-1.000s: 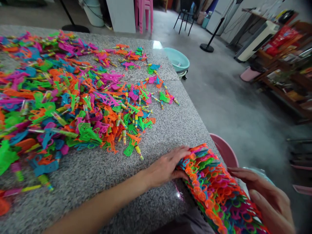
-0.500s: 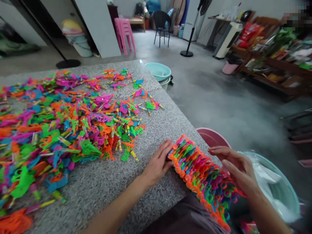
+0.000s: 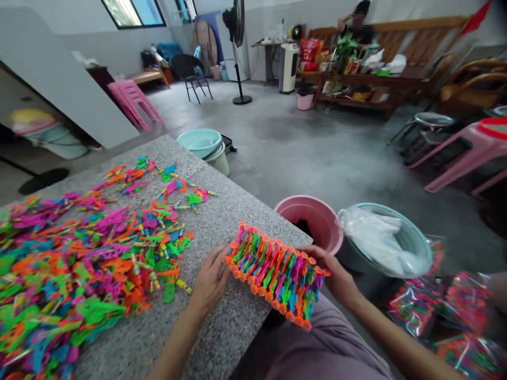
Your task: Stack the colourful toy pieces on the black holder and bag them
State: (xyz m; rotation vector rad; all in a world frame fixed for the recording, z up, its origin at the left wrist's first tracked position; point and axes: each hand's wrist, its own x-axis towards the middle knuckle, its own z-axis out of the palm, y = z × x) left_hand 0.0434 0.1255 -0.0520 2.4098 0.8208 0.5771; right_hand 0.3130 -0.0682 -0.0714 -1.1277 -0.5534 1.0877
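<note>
Between my two hands is a long, packed row of small plastic toys (image 3: 277, 272) in orange, green, pink and blue, with orange round ends along both long edges. My left hand (image 3: 213, 275) grips its left end, thumb tucked partly out of sight. At the other end, my right hand (image 3: 336, 275) is closed around the row, its fingertips partly hidden behind it. The row sits at the edge of the speckled stone table (image 3: 241, 198), partly over my lap. To the left lies a large loose pile of similar bright toys (image 3: 99, 264), some pistol-shaped, with yellow-banded sticks among them.
Beyond the table edge stand a pink tub (image 3: 309, 206) and a light green basket (image 3: 422, 253) holding clear plastic bags (image 3: 376, 237). Filled bags of toys (image 3: 414, 306) lie on the floor at right. A person (image 3: 358, 26) sits on the far bench.
The row of toys has turned from slanting steeply to lying more crosswise. My right hand, spread over its side before, now grips the right end. The view has swung right.
</note>
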